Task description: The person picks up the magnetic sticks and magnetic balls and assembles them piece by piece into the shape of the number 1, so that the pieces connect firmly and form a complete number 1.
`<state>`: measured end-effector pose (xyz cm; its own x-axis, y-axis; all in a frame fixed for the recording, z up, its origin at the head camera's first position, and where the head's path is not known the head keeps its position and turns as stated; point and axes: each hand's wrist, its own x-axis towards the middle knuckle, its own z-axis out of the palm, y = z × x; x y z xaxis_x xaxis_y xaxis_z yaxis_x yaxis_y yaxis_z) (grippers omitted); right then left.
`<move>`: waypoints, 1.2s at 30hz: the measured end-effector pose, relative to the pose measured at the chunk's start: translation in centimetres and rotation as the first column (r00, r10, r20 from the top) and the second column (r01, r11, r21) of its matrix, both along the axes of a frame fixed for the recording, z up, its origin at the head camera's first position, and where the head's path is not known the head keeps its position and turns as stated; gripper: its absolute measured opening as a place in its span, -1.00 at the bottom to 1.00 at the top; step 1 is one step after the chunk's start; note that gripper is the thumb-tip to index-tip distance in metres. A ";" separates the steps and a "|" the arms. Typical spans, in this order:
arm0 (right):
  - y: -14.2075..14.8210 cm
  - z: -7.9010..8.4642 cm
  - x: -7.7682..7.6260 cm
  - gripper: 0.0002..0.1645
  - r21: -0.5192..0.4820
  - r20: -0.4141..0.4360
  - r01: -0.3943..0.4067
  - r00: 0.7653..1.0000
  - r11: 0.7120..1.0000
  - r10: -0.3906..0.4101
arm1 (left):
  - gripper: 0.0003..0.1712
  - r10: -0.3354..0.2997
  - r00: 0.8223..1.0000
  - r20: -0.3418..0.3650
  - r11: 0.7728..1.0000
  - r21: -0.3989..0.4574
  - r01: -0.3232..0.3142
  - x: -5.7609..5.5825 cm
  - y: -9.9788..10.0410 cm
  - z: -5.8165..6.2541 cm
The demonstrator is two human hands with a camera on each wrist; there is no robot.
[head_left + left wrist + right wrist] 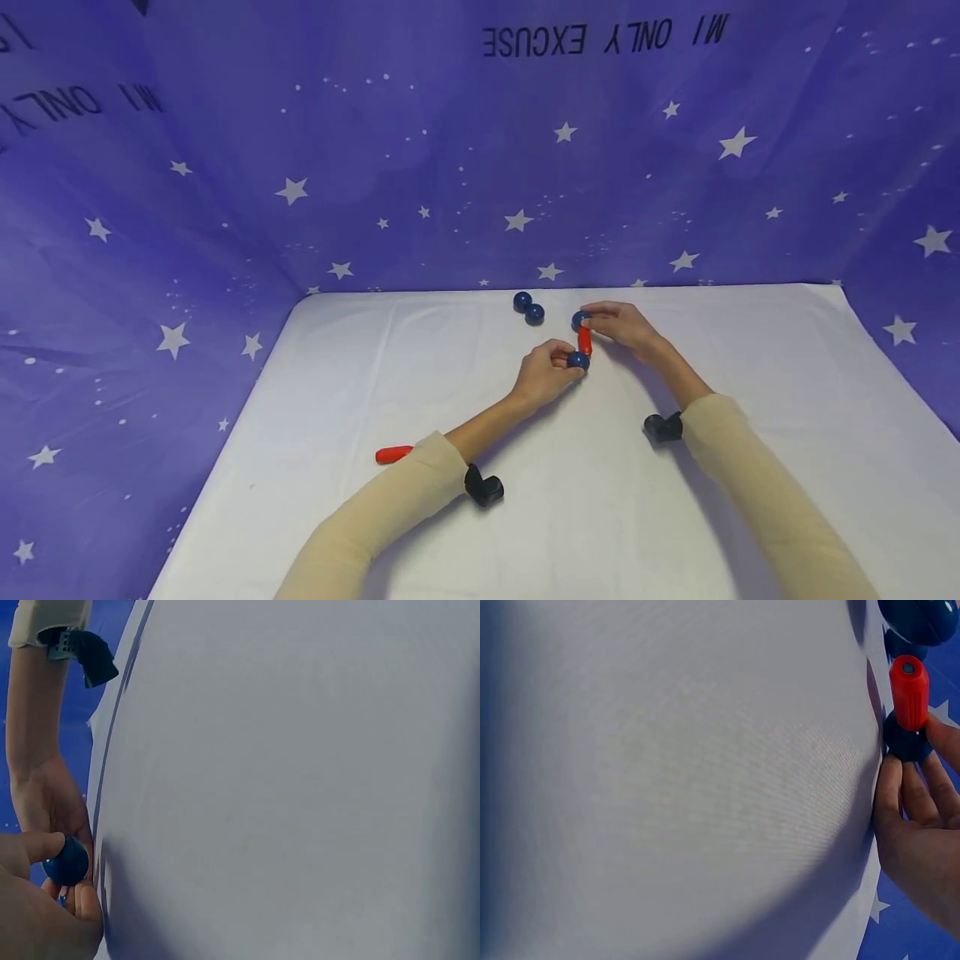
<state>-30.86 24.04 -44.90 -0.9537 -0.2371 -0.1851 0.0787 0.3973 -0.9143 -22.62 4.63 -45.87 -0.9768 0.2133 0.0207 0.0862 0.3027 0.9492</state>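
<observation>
I record the left hand pinching the near ball, the right hand pinching the far ball, the rod between them, and judge joining in hand, the next move calling for squaring near ball to rod end.

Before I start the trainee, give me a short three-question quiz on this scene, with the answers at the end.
1. True or false: a red rod shows beside the left sleeve in the head view.
2. Multiple choice: what does the left hand hold?
A) a red rod
B) a blue ball
C) the white cloth
3. Count: in the head view, how many blue balls lie with no hand touching them?

Key:
1. True.
2. B.
3. Two: the loose balls near the far edge of the table.
</observation>
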 end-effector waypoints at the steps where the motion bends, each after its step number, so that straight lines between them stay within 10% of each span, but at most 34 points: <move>1: 0.1 0.0 0.0 -0.42 0.006 0.002 0.002 1.000 1.000 -0.002 | -0.64 -0.001 1.000 -0.003 1.000 -0.001 0.001 0.1 0.2 0.0; 36: 0.0 0.1 -0.2 -0.45 0.021 0.001 0.021 1.000 1.000 -0.021 | -0.69 -0.035 0.999 -0.030 0.999 -0.005 0.035 -0.5 1.1 -0.6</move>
